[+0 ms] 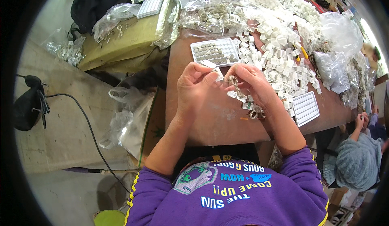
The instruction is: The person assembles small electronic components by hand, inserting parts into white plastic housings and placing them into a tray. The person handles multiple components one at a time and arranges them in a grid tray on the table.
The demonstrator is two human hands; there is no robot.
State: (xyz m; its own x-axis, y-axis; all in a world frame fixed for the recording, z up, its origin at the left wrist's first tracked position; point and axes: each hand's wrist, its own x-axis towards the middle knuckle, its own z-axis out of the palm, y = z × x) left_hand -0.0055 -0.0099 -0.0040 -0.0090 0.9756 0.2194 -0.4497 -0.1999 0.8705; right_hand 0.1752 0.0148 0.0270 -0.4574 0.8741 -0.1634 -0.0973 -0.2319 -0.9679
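My left hand [193, 84] pinches a small white plastic housing [213, 69] between thumb and fingers. My right hand [252, 82] is closed on a short looped bundle of thin pale wire [234, 82], just right of the housing. Both hands are close together over the near part of the brown table [210, 124]. Directly beyond them lies a white tray [195, 47], filled in part with round silvery button cells [214, 52]. Under my right wrist lie more wire coils [255, 113] and a small green piece [246, 105].
White plastic housings [283, 66] are heaped right and far. A second white tray [306, 108] lies right; yellow-handled pliers [303, 52] lie in the heap. Clear bags [214, 15] stand at the back. A person in a grey-blue fuzzy top [352, 161] sits at right.
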